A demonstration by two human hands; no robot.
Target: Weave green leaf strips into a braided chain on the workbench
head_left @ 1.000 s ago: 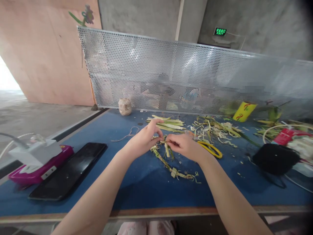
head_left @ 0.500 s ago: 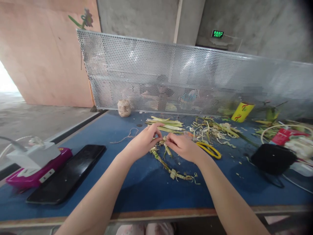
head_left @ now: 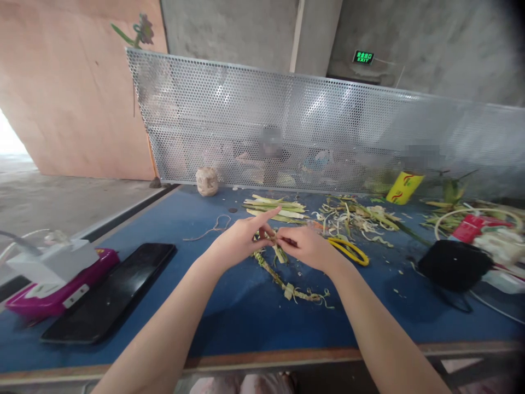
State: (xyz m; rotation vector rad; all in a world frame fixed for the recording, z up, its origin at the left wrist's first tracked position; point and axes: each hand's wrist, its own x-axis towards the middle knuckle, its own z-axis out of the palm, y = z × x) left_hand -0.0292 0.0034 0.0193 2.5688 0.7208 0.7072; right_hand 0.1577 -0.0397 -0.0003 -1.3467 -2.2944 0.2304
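Note:
My left hand point(head_left: 240, 238) and my right hand point(head_left: 305, 246) meet over the middle of the blue table point(head_left: 246, 306). Both pinch the top of a woven strip of green and pale leaf point(head_left: 283, 279), which trails down onto the table towards me and ends in frayed curls. The left forefinger sticks out straight while thumb and other fingers grip the strip. My right hand's fingers are curled round the same end. Loose cut leaf strips point(head_left: 274, 207) lie just beyond my hands.
Yellow-handled scissors point(head_left: 350, 250) lie right of my right hand. A heap of leaf scraps point(head_left: 356, 216), a yellow cup point(head_left: 404, 187) and a black pouch point(head_left: 453, 266) are further right. A black phone point(head_left: 110, 290) and a pink box point(head_left: 53, 290) lie left. A perforated metal screen point(head_left: 287, 120) stands behind.
My hands have stayed together on the strip and risen slightly. The left forefinger has straightened out. The camera has shifted a little.

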